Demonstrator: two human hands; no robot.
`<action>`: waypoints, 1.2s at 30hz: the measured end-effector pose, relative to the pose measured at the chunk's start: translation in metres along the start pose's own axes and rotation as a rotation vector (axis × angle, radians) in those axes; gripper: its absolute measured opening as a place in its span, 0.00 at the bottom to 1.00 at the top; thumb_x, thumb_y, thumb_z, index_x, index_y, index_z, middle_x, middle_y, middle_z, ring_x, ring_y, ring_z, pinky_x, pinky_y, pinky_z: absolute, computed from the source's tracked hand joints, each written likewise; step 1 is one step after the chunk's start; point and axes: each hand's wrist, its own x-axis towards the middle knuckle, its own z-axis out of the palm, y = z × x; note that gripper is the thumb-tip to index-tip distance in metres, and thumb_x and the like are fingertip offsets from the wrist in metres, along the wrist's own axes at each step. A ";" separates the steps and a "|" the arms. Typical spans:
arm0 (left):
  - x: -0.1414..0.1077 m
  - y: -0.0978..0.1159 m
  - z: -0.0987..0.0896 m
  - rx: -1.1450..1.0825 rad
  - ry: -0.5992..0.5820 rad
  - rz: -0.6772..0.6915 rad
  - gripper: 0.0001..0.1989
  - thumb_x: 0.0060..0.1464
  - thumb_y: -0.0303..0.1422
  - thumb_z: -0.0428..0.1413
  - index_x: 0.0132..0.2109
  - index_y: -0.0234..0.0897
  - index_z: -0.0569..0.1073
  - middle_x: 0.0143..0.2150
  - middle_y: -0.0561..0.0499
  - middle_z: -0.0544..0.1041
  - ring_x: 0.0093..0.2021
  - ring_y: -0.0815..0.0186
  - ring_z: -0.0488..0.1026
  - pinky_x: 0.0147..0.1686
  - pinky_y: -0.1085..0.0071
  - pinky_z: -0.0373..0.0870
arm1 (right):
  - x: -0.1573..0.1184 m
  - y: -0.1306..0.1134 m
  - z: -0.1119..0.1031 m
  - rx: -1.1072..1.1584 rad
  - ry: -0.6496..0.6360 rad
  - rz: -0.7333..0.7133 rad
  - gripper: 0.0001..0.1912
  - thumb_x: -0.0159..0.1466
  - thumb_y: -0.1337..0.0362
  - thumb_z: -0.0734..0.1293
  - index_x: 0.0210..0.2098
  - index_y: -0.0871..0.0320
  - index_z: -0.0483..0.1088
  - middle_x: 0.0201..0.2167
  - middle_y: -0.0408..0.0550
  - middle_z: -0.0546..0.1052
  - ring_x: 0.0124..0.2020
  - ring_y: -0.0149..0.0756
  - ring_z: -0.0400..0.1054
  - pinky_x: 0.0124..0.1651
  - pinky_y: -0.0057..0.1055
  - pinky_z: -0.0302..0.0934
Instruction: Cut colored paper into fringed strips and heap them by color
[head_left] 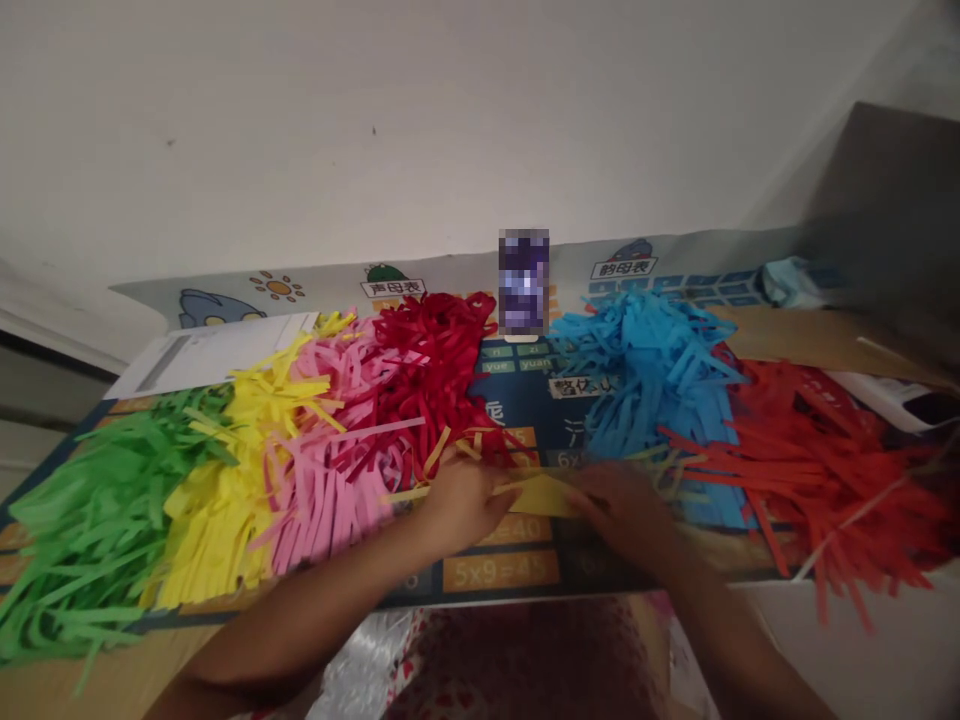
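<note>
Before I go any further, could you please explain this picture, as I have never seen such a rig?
There is no robot here: a person works with two bare hands, and the single picture comes from a camera on their head, looking forward and down. The left hand and right hand hold a flat yellow paper-like piece between them. On the dark printed mat lie heaps of thin strips: green, yellow, pink, dark red, blue and orange-red.
</note>
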 end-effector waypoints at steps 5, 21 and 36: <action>-0.004 0.002 0.004 -0.006 0.017 -0.040 0.11 0.57 0.39 0.55 0.42 0.42 0.79 0.31 0.49 0.81 0.35 0.59 0.76 0.44 0.60 0.60 | 0.001 0.005 0.004 -0.021 0.026 0.075 0.18 0.68 0.55 0.62 0.26 0.54 0.75 0.29 0.44 0.77 0.35 0.36 0.67 0.39 0.34 0.51; 0.007 -0.007 0.009 0.126 0.036 -0.045 0.12 0.59 0.37 0.52 0.32 0.38 0.75 0.30 0.49 0.77 0.39 0.58 0.69 0.47 0.54 0.54 | 0.010 0.001 0.008 -0.193 0.086 0.147 0.23 0.69 0.51 0.60 0.25 0.54 0.75 0.23 0.45 0.74 0.31 0.38 0.64 0.38 0.37 0.44; 0.007 -0.010 0.012 0.110 0.053 -0.051 0.12 0.58 0.38 0.52 0.33 0.38 0.77 0.34 0.47 0.75 0.42 0.56 0.67 0.46 0.53 0.54 | 0.017 0.001 0.006 -0.187 0.028 0.172 0.24 0.69 0.49 0.58 0.27 0.55 0.75 0.25 0.46 0.75 0.32 0.39 0.66 0.40 0.37 0.44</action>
